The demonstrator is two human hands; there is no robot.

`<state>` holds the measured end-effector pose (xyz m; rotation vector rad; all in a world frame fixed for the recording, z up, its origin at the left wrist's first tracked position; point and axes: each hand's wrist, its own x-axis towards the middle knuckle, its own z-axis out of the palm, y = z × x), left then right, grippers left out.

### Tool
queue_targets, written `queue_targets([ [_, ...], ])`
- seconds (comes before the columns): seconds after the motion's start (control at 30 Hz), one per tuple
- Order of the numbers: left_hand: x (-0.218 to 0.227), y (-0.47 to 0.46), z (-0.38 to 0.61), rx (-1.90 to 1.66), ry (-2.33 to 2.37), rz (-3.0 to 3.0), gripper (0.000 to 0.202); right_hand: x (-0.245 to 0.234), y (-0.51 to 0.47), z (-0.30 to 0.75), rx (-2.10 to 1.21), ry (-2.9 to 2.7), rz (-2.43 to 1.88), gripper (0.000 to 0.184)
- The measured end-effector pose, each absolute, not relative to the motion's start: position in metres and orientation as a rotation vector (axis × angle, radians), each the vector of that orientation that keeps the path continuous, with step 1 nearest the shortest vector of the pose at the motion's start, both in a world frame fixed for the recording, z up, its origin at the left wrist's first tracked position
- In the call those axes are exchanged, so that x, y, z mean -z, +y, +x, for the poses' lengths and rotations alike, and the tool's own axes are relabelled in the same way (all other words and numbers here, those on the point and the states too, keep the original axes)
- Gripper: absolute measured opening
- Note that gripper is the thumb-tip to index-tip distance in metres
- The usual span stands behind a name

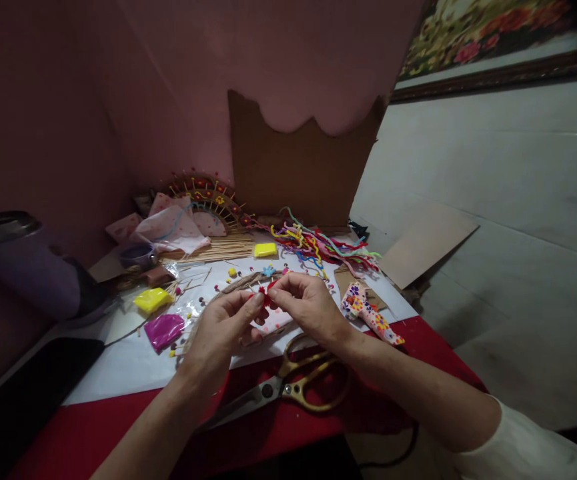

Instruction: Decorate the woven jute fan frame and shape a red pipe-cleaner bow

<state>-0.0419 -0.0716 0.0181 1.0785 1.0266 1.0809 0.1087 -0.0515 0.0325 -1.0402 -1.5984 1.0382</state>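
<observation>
My left hand (pixel 225 327) and my right hand (pixel 308 303) meet over the middle of the table. Both pinch a small red pipe cleaner piece (pixel 264 293) that looks bent or coiled; fingertips hide part of it. Below and behind the hands lies a curved, twine-like craft piece (pixel 233 285) with pale pink dotted fabric inside its curve. A blue flower shape (pixel 267 271) sits on its upper edge. Gold-handled scissors (pixel 288 389) lie just under my wrists on the red cloth. To the right of my right hand rests a flower-patterned glue gun (pixel 373 313).
A yellow packet (pixel 152 301) and a magenta packet (pixel 164 331) lie at left. Colourful pipe cleaners (pixel 313 243) are heaped behind, near thin wooden sticks (pixel 208 248) and a decorated fan-shaped piece (pixel 203 190). Cut cardboard (pixel 298 167) stands against the wall. A dark flat object (pixel 38 393) occupies the left front.
</observation>
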Motion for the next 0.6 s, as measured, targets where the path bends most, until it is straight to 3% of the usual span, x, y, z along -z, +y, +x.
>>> queue_targets([
  [0.6, -0.0153, -0.0688, -0.0438, -1.116, 0.972, 1.069, 0.02, -0.0302, -0.0507, 0.1116, -1.212, -1.558, -1.01, 0.015],
])
